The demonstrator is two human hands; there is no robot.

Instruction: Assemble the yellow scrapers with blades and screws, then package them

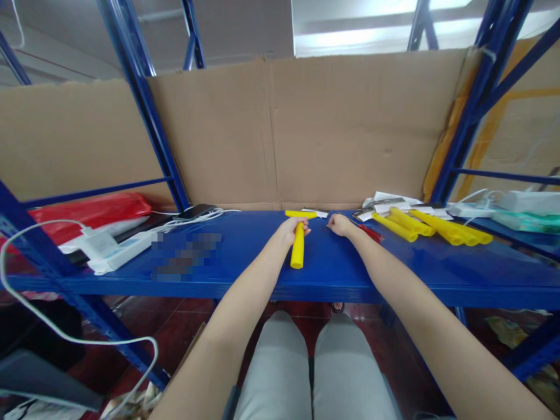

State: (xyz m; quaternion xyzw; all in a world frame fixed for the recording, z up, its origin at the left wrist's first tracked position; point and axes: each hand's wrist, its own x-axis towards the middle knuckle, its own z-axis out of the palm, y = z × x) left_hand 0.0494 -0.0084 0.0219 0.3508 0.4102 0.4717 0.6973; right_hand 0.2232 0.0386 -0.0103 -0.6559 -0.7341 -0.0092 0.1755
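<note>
Left grip (289, 230): wrapped round the yellow T-shaped piece (298, 249), mid-counter, its long end toward the person, presumably for steadiness.
Right grip (340, 224): fingers curled, low over the blue counter (256, 256); can't tell if pinching anything (too small from where I stand).
Yellow tubes (437, 227): bunched at the person's right, likely for easy reach.
Red tool (371, 233): near right grip, probably kept handy.

Smooth, shiny plastic is seen in the yellow tool (297, 251) at centre and the yellow tubes (396, 227) at three o'clock. The shelf (251, 245) is finished in glossy, apparently painted metal. At twelve, matt, creased cardboard (350, 128) is shown; at nine, glossy plastic is seen in the red bag (109, 205); at six, matt cloth is seen in the trousers (277, 367).
</note>
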